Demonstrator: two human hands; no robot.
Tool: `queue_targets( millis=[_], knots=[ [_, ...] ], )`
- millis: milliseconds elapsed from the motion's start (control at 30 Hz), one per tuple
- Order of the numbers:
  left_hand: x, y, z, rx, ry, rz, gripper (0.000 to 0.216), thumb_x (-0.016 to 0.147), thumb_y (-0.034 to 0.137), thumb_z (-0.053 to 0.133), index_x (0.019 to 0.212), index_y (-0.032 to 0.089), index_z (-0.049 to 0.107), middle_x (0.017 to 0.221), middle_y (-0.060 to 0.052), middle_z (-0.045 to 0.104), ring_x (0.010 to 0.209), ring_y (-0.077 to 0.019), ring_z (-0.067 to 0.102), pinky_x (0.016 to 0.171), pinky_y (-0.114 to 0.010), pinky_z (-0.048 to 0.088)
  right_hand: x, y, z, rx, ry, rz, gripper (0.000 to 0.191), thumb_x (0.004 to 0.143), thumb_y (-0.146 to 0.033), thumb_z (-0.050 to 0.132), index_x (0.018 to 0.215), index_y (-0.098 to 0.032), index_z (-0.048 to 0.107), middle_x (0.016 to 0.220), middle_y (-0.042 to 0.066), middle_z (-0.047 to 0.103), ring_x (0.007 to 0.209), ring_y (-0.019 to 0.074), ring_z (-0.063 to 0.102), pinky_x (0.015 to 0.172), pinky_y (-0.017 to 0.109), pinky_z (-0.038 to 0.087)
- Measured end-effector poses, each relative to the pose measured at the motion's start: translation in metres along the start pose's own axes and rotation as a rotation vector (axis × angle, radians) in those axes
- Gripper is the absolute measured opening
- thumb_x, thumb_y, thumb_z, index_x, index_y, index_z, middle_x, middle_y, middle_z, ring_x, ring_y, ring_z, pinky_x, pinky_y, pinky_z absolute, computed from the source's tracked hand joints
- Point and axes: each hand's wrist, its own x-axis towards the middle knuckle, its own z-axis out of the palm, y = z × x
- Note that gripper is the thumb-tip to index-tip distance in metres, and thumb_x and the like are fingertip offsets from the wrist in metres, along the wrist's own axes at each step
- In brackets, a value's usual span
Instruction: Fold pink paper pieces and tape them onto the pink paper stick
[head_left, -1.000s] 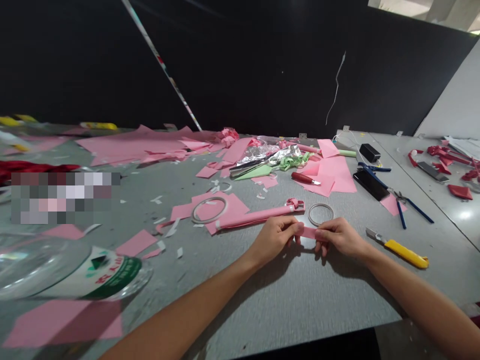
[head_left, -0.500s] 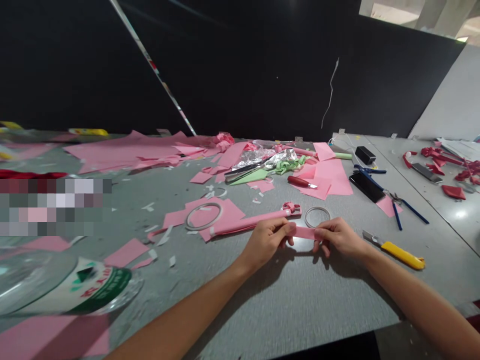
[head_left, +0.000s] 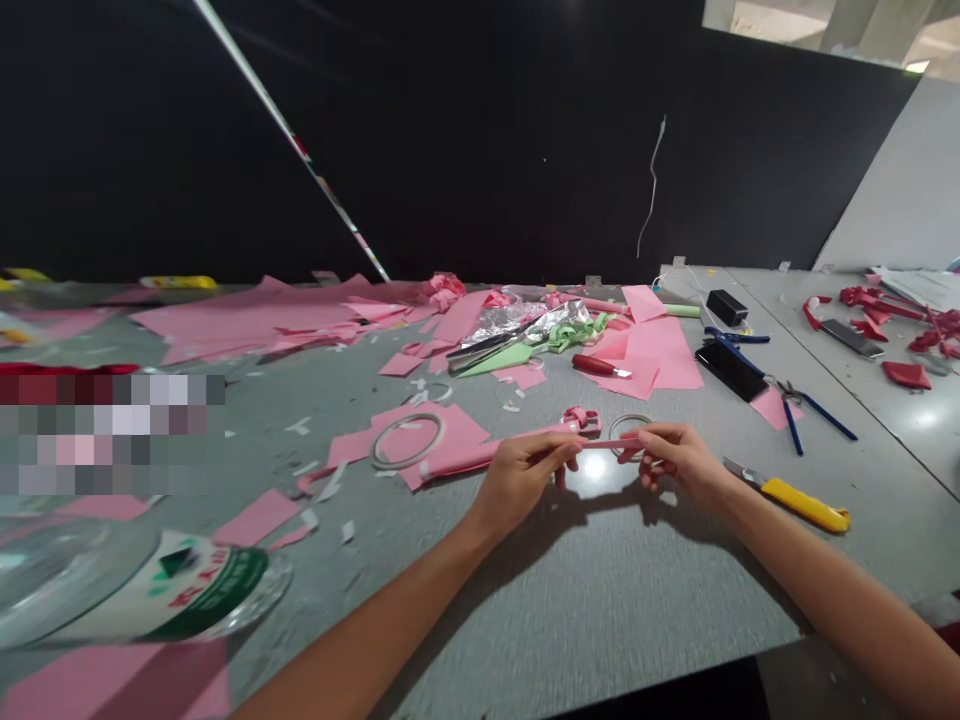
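Stretched between my two hands is a narrow strip of pink paper (head_left: 604, 444), seen nearly edge-on. My left hand (head_left: 525, 475) pinches its left end between thumb and fingers. At the strip's other end, my right hand (head_left: 679, 460) pinches in the same way. Both hands hover just above the grey table, casting shadows. A rolled pink paper tube (head_left: 465, 458) with a small folded loop (head_left: 581, 420) at its tip lies behind my left hand. A roll of tape (head_left: 628, 430) lies behind the strip, partly covered by it and my right fingers.
Right of my right hand lies a yellow utility knife (head_left: 806, 505), blade bared. Blue-handled pliers (head_left: 817, 415), a phone (head_left: 731, 370) and a red-handled craft knife (head_left: 600, 366) lie farther back. Another tape roll (head_left: 409, 441) rests on pink paper. A plastic bottle (head_left: 112, 590) lies at left.
The pink strip has turned from showing its flat face to nearly edge-on, and my hands have risen slightly. Both ends stay pinched. The view has shifted a little.
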Motion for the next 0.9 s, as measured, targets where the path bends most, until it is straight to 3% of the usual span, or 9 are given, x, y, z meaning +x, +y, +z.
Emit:
queue_targets(
  millis=[167, 400, 467, 533, 633, 900],
  knots=[
    [-0.002, -0.001, 0.001, 0.137, 0.000, 0.132, 0.019, 0.093, 0.034, 0.072, 0.101, 0.023, 0.085, 0.108, -0.008, 0.083, 0.087, -0.0203, 0.074, 0.068, -0.028, 0.056, 0.001, 0.003, -0.001, 0.089, 0.062, 0.023, 0.049, 0.077, -0.031, 0.090, 0.123, -0.019, 0.080, 0.083, 0.005, 0.074, 0.067, 0.0166, 0.070, 0.060, 0.029, 0.058],
    [-0.007, 0.003, 0.009, 0.200, -0.033, 0.089, 0.034, 0.093, 0.030, 0.069, 0.125, 0.023, 0.078, 0.126, -0.009, 0.081, 0.098, -0.0233, 0.074, 0.073, -0.031, 0.055, 0.008, 0.017, 0.005, -0.059, 0.190, -0.119, 0.034, 0.076, -0.043, 0.091, 0.093, -0.014, 0.084, 0.073, 0.004, 0.072, 0.059, 0.0168, 0.068, 0.059, 0.034, 0.061],
    [-0.007, 0.006, 0.011, 0.203, -0.058, 0.037, 0.030, 0.095, 0.035, 0.070, 0.120, 0.021, 0.080, 0.117, -0.009, 0.082, 0.090, -0.0226, 0.073, 0.072, -0.031, 0.054, 0.008, 0.018, 0.007, -0.115, 0.198, -0.151, 0.033, 0.078, -0.043, 0.089, 0.093, -0.014, 0.084, 0.070, 0.004, 0.072, 0.058, 0.0168, 0.067, 0.059, 0.034, 0.060],
    [-0.007, 0.009, 0.013, 0.194, -0.095, -0.022, 0.029, 0.097, 0.042, 0.067, 0.109, 0.019, 0.081, 0.095, -0.007, 0.081, 0.073, -0.0192, 0.069, 0.067, -0.030, 0.050, 0.007, 0.018, 0.009, -0.179, 0.201, -0.181, 0.031, 0.080, -0.043, 0.087, 0.092, -0.015, 0.084, 0.068, 0.004, 0.072, 0.056, 0.0162, 0.066, 0.059, 0.033, 0.059],
    [-0.006, 0.011, 0.014, 0.174, -0.148, -0.078, 0.036, 0.101, 0.047, 0.061, 0.092, 0.018, 0.080, 0.068, 0.000, 0.068, 0.058, -0.0154, 0.057, 0.060, -0.028, 0.042, 0.006, 0.017, 0.010, -0.222, 0.201, -0.201, 0.029, 0.083, -0.044, 0.085, 0.089, -0.016, 0.083, 0.067, 0.004, 0.072, 0.057, 0.0165, 0.067, 0.059, 0.033, 0.059],
    [-0.008, 0.011, 0.017, 0.163, -0.203, -0.058, 0.038, 0.103, 0.044, 0.056, 0.082, 0.018, 0.073, 0.065, 0.001, 0.062, 0.061, -0.0157, 0.055, 0.061, -0.027, 0.039, 0.005, 0.019, 0.009, -0.142, 0.128, -0.032, 0.046, 0.078, -0.055, 0.089, 0.095, -0.013, 0.081, 0.069, 0.007, 0.074, 0.058, 0.0207, 0.073, 0.053, 0.032, 0.061]
  ],
)
